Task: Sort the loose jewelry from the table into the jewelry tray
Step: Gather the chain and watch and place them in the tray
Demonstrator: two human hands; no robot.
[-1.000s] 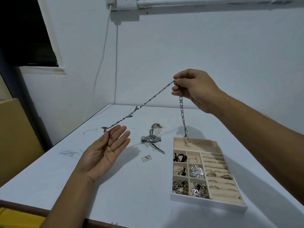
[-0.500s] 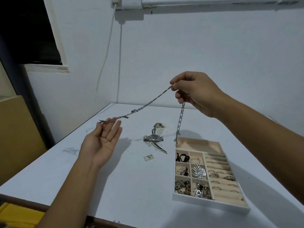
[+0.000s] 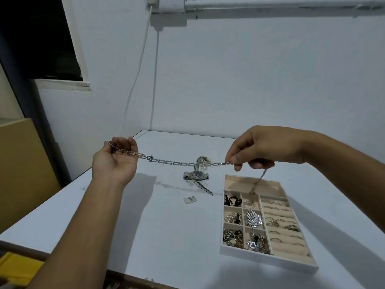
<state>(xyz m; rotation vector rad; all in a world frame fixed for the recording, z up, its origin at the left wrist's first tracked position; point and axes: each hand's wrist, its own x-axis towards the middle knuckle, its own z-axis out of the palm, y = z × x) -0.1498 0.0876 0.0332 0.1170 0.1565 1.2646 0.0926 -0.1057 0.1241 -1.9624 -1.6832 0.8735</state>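
Chain [image 3: 183, 163] is stretched level above the table [image 3: 166, 236].
- Left hand [image 3: 116, 161]: fingers curl round one end.
- Right hand [image 3: 260, 149]: pinches the other; the tail dangles over the jewelry tray [image 3: 268, 258], 12 o'clock compartment.
- Tray mostly filled.
- Still loose at the tray's 10 o'clock: wristwatch [image 3: 196, 175], small pieces [image 3: 205, 188].

From the watch [image 3: 195, 175], you have bare table [image 3: 156, 236] toward 7 o'clock. The jewelry tray [image 3: 268, 258] blocks 4 o'clock, a small tag [image 3: 190, 199] lies at 6, and the chain [image 3: 181, 163], stretched between your left hand [image 3: 116, 161] and right hand [image 3: 260, 149], bars 12 o'clock.
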